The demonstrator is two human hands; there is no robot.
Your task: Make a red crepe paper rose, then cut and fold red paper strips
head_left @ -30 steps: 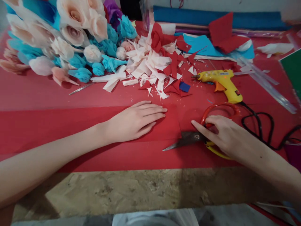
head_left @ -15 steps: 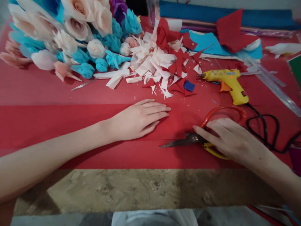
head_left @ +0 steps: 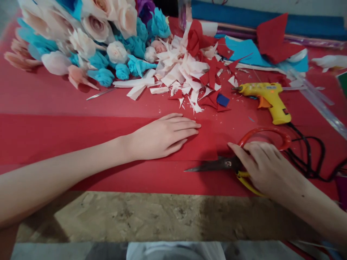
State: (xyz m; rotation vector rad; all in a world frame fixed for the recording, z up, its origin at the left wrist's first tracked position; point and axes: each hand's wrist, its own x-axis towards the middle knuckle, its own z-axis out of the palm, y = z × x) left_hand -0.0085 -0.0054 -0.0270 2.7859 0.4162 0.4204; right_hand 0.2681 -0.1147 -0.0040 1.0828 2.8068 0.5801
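Note:
A long strip of red paper lies across the red sheet, with my left hand flat on its right part, fingers stretched out together and pointing right. At the strip's right end, a pair of scissors lies low on the table, dark blades pointing left. One handle loop is orange-red and the other yellow. My right hand is closed over the handles from the right; its fingertips are partly hidden. The blades look closed, just along the strip's lower right corner.
Paper flowers in peach, white and blue crowd the back left. White and red paper scraps lie beside them. A yellow glue gun with a black cord rests at the right. Bare board shows along the front edge.
The whole view has shifted slightly, so most things sit a little further right. My left hand stays flat on the paper, and my right hand stays at the scissors, whose blades look more closed.

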